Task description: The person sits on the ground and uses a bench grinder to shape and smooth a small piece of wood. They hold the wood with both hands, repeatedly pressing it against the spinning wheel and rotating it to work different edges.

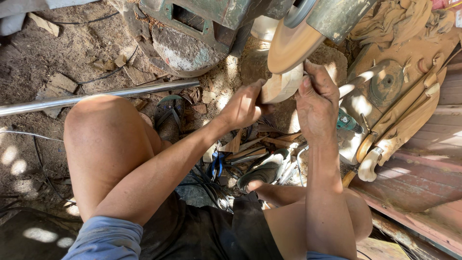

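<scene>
1. Under the sanding disc, at the far centre, a wood piece is held with its upper edge touching the disc's rim
2. Left hand grips the wood's left end; right hand clasps its right end, thumb on top
3. Wood's long axis runs left to right between both hands, each equally close
4. Steel pipe lies to the left, well apart

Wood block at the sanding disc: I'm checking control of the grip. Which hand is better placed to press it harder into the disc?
Probably the right hand: it wraps over the wood block right beside the sanding disc, while the left hand steadies the far end.
</scene>
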